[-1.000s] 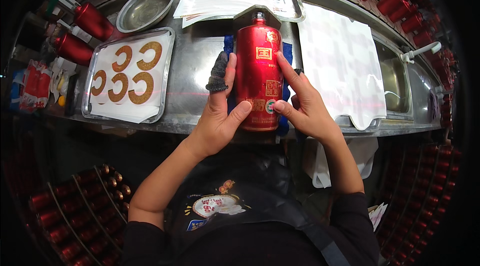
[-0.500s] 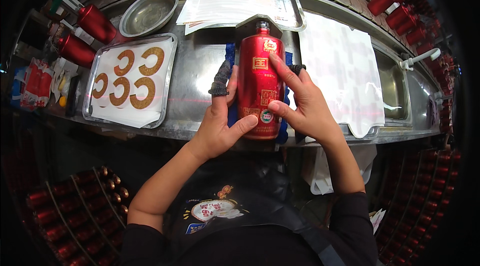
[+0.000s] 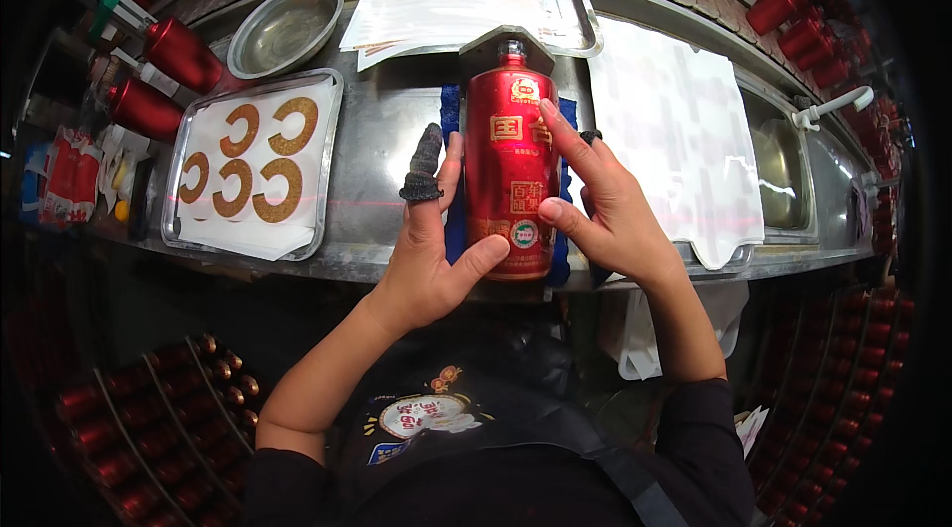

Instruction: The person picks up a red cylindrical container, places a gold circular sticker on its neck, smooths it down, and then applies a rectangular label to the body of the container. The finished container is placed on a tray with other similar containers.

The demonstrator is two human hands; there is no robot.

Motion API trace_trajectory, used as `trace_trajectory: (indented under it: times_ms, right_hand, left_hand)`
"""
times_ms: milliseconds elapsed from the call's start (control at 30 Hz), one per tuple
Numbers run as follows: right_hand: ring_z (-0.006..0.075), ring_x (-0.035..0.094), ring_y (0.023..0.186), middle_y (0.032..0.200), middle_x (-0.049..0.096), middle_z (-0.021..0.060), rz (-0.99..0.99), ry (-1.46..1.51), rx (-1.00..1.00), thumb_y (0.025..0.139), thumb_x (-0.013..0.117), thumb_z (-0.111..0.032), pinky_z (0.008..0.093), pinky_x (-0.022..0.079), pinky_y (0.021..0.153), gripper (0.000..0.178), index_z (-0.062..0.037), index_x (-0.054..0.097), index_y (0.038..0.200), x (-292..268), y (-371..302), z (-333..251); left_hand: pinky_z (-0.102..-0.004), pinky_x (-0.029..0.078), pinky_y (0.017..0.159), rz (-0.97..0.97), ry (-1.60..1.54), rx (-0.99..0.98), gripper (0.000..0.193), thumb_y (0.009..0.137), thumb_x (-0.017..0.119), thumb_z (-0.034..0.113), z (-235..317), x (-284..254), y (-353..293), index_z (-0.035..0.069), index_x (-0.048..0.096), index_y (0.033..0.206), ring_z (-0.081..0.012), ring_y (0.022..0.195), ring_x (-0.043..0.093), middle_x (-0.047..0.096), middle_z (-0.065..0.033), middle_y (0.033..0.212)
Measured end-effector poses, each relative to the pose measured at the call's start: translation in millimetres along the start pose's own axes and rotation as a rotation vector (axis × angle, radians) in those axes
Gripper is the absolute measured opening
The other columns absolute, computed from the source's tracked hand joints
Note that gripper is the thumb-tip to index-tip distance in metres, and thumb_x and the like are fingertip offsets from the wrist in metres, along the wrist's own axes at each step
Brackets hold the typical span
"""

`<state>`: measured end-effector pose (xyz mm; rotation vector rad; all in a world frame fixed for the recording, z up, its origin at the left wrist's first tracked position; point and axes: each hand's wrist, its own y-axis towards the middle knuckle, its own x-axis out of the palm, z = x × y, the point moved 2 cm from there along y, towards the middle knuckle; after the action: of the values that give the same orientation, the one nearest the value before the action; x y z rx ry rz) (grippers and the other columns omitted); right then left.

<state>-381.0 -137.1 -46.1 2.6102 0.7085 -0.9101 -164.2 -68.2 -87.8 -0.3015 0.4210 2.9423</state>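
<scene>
A red bottle point(image 3: 496, 160) with gold print and a dark cap lies with its neck pointing away from me. Beneath it is a blue cloth point(image 3: 453, 111), and a grey angular holder point(image 3: 483, 51) sits behind its neck. My left hand point(image 3: 416, 264) is at the bottle's lower left, its thumb on the bottle's edge and its other fingers stretched out. A dark knitted finger cover point(image 3: 424, 165) is on one raised finger. On the right side, my right hand point(image 3: 615, 210) holds the bottle, thumb and index finger on its front; the remaining fingers are partly hidden.
At left, a metal tray point(image 3: 339, 116) bears several gold C-shaped labels point(image 3: 233, 188). Behind stand a metal bowl point(image 3: 288, 29) and a tray of label sheets point(image 3: 466, 1). White sheeting point(image 3: 674, 130) covers the right side, before a sink point(image 3: 778, 165). Racks of red bottles point(image 3: 149, 428) flank me.
My right hand has shifted slightly right over the bottle, uncovering more of the gold print. My left hand has hardly moved. The whole view has shifted a little.
</scene>
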Motion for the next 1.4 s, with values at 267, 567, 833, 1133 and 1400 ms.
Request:
trace_trajectory:
  times_ms: [267,567,833,1133,1400]
  right_hand:
    - [0.0185,0.039,0.072,0.085,0.041,0.0072,-0.023,-0.018,-0.082,0.089,0.071,-0.048,0.0304,0.036,0.065,0.078,-0.0181,0.043,0.155,7,-9,2]
    - [0.0174,0.037,0.072,0.087,0.042,0.0062,-0.051,0.032,-0.050,0.087,0.074,-0.045,0.0302,0.034,0.064,0.082,-0.0164,0.041,0.156,6,-9,1]
    - [0.0171,0.036,0.072,0.087,0.044,0.0055,-0.032,0.051,-0.078,0.088,0.074,-0.043,0.0293,0.033,0.063,0.083,-0.0157,0.039,0.157,9,-9,2]
    - [0.0294,0.050,0.080,0.091,0.047,0.0135,-0.048,0.007,0.015,0.088,0.071,-0.048,0.0371,0.043,0.073,0.078,-0.0263,0.040,0.156,6,-10,-5]
    - [0.0265,0.050,0.080,0.097,0.054,0.0126,-0.044,0.014,0.022,0.090,0.070,-0.046,0.0355,0.043,0.073,0.076,-0.0249,0.040,0.156,4,-8,-7]
  left_hand:
    - [-0.0428,0.023,0.121,-0.004,-0.105,-0.100,0.101,0.092,0.074,0.028,-2,-1,5,-0.003,0.003,0.157,-0.0349,0.150,0.029,0.019,-0.0306,0.163]
    - [-0.0433,0.023,0.122,-0.003,-0.106,-0.083,0.101,0.091,0.075,0.030,-9,1,3,-0.005,0.006,0.155,-0.0346,0.151,0.029,0.018,-0.0304,0.164]
    - [-0.0415,0.018,0.123,0.004,-0.296,-0.110,0.103,0.093,0.072,0.029,-9,2,5,-0.001,-0.002,0.157,-0.0324,0.153,0.024,0.018,-0.0274,0.165]
    - [-0.0418,0.019,0.123,0.012,-0.298,-0.123,0.104,0.093,0.073,0.025,-11,2,5,0.001,-0.004,0.158,-0.0315,0.152,0.026,0.019,-0.0282,0.164]
    - [-0.0421,0.024,0.122,0.011,-0.210,-0.088,0.103,0.093,0.074,0.024,-7,-1,8,0.001,-0.002,0.158,-0.0330,0.150,0.029,0.020,-0.0298,0.163]
